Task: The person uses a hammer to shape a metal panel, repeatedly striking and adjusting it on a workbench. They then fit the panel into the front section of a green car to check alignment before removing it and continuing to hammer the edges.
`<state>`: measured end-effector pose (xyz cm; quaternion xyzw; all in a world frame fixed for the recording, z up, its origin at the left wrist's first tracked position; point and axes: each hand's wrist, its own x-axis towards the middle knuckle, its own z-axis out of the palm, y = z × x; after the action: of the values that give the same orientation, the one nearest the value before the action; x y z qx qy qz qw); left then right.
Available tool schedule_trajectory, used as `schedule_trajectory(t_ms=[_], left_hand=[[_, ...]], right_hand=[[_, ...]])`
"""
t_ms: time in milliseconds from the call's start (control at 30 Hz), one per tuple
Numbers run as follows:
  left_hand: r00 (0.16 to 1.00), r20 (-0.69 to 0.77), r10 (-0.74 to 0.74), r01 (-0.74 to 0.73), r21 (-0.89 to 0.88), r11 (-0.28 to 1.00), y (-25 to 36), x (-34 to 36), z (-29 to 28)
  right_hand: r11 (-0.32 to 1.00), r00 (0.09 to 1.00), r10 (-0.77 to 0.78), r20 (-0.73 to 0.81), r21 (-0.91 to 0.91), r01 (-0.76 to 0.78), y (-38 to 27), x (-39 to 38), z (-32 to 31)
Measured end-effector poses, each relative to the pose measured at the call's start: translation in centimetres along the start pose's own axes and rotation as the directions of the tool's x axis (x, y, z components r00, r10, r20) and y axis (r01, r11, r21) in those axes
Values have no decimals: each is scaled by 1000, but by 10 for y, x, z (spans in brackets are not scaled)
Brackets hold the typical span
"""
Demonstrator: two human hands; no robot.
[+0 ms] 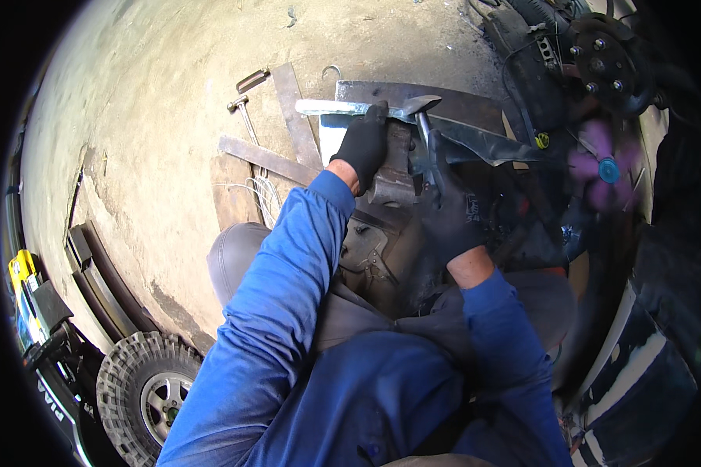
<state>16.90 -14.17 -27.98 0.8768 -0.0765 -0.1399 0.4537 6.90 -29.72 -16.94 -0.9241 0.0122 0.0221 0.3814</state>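
My left hand (362, 144), in a black glove, is closed on a bent sheet-metal strip (319, 107) with a pale, scuffed edge. The strip runs to the right as a darker, twisted panel (483, 144). Below it stands a bench vise (395, 187), partly hidden by my hands; whether its jaws grip the metal I cannot tell. My right hand (450, 214), also gloved in black, is wrapped around the handle of a hammer (421, 104). The hammer's head is over the strip, just right of my left hand; whether they touch is unclear.
Flat steel bars (294, 109), a second hammer (244, 117) and a wire bundle (266, 201) lie left of the vise. To the right are a purple fan (602, 165) with blurred blades and a wheel hub (604, 66). A knobby tyre (125, 393) lies lower left.
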Motion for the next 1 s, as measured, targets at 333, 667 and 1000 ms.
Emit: schedule_trajectory(t_ms=[333, 667, 1000], left_hand=[[996, -65, -57, 58, 19, 998, 13, -3, -15], [969, 66, -237, 234, 43, 971, 24, 3, -22], [994, 80, -73, 30, 442, 897, 27, -1, -23]], right_hand=[[995, 993, 69, 92, 62, -75, 8, -3, 2], [991, 999, 5, 38, 134, -10, 8, 0, 6], [998, 999, 16, 37, 56, -18, -15, 2, -3]])
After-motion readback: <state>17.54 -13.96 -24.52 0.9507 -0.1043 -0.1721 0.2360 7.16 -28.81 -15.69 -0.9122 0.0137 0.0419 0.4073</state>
